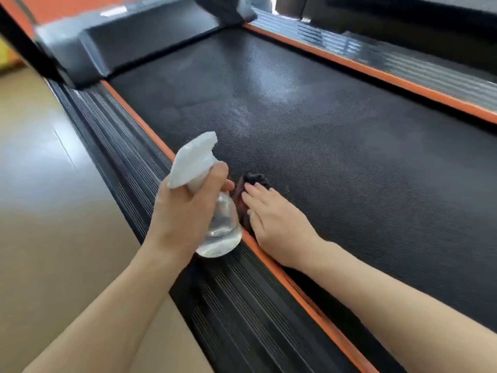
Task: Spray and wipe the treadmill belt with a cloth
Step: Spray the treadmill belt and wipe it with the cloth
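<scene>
Trouble, if it comes, starts with the spray bottle (215, 211), I'd say. The left hand (183, 211) has its grip curled tight round the neck, under the white trigger head (193, 160), and the clear body hangs over the ribbed side rail (118, 157) at about seven o'clock from the middle of the belt (309, 135). The nozzle points up towards eleven o'clock, roughly along the orange edge strip (139, 122), so a squeeze from here may put the mist on the rail or the motor cover (150, 41) at twelve o'clock and miss the tread. The right hand (271, 219) lies flat, fingers straight, pressing a dark cloth (255, 180) onto the belt just inside the orange strip, at about six o'clock; its grip holds nothing, it only bears down. The cloth is bunched, most of it hidden under the palm, so a hard push may let it roll out from beneath the fingers, or snag where belt meets strip. Pale damp-looking patches show on the belt at about one o'clock, well apart from the cloth; I judge the reach across to be long, and a lean that far may knock the bottle against the rail. The two hands sit nearly touching, so a quick wipe leftward may bump the bottle.
</scene>
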Demonstrator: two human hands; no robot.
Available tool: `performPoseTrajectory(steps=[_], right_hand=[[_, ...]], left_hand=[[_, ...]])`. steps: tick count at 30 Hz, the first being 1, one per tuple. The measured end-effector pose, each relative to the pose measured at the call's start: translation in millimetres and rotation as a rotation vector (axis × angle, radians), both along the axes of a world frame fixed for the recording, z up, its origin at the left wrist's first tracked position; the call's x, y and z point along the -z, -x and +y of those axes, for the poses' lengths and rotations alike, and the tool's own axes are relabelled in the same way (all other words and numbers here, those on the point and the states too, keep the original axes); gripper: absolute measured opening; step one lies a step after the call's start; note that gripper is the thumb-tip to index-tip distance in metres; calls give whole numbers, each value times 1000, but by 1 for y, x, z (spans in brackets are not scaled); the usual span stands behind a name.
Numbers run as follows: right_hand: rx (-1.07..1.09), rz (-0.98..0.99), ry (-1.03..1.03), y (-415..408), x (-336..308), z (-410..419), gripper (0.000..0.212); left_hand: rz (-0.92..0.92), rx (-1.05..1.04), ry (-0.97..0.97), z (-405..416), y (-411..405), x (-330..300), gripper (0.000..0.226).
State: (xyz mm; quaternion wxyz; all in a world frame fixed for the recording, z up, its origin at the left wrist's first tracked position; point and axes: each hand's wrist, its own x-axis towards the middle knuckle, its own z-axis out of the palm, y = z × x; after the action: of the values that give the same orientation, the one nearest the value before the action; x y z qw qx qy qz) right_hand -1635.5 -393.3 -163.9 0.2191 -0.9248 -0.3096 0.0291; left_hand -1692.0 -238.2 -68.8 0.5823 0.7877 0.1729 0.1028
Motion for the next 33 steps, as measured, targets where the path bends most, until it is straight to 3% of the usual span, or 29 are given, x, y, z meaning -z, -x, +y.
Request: performPoseTrajectory(steps=[6, 13, 22, 26, 31, 33], right_hand=[[40, -16, 2, 84, -1, -89, 50], [113, -40, -18, 86, 7, -84, 49], [132, -54, -29, 88, 6, -83, 49], [76, -75, 79, 71, 0, -80, 52], [-35, -156, 219, -39, 2, -51, 59], [91, -129, 270, -107, 2, -45, 52]], left_hand=[[249, 255, 10, 19, -12, -20, 21], [427, 179, -111, -5, -43, -11, 49], [327, 181, -103, -20, -63, -10, 45], [187, 206, -58, -16, -61, -6, 51], [-54, 50, -42, -4, -58, 3, 24], [-110, -34, -25, 6, -53, 10, 24]])
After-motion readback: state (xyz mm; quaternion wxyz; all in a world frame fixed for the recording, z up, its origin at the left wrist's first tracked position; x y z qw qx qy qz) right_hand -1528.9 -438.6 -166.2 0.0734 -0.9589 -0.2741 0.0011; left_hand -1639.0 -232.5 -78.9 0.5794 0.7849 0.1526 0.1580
